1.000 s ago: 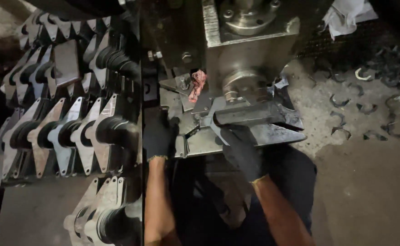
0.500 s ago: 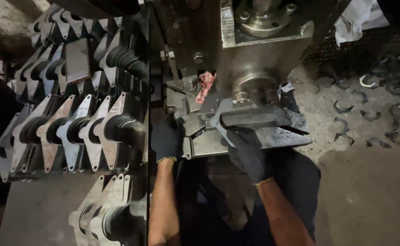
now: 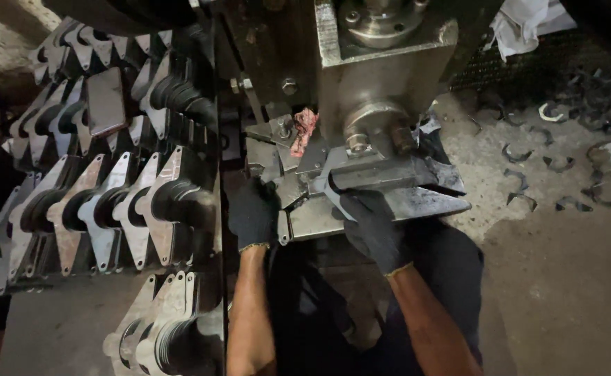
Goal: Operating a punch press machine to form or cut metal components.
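- Head view: the left hand in a dark glove sat at 9 o'clock of the press bed, fingers curled over the left edge of the flat grey steel die plate; looked like a grip, no loose part seen in it.
- The right hand, also dark-gloved, was clenched on the flat dark steel blank with a pointed tip, which lay on the die plate right under the big grey steel press ram block, at 12 o'clock of the hand.
- Judgement: to seat it well, push the blank flush against the stops, keep it flat, fingers out from under the ram.
- A pink rag scrap hung on the fixture at 10 o'clock of the blank.
- Containers: no bin as such; the dark metal rack at 9 o'clock held rows of stamped grey steel brackets with round cut-outs, standing on edge, packed touching.
- Curved grey metal offcuts lay scattered on the dusty concrete floor at 3 o'clock.
- A white cloth was at 1 o'clock.
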